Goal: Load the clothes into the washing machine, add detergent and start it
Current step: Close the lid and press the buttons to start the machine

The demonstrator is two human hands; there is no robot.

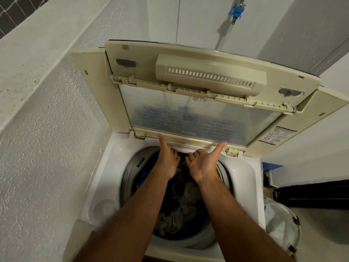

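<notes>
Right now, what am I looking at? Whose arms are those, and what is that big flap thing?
This one picture comes from a camera worn on a person's head, looking down, so the two arms are that person's own. Below them is a washer that opens at the top. The big flap is its lid, folded up and back. The left hand and the right hand reach to the lid's lower edge. Each thumb points up and touches that edge; the other fingers are curled. Neither hand holds anything. Down in the round drum lie clothes, grey and dark ones, already loaded. To the right of the washer stands a white bag. On the wall behind hangs a blue tap.
</notes>
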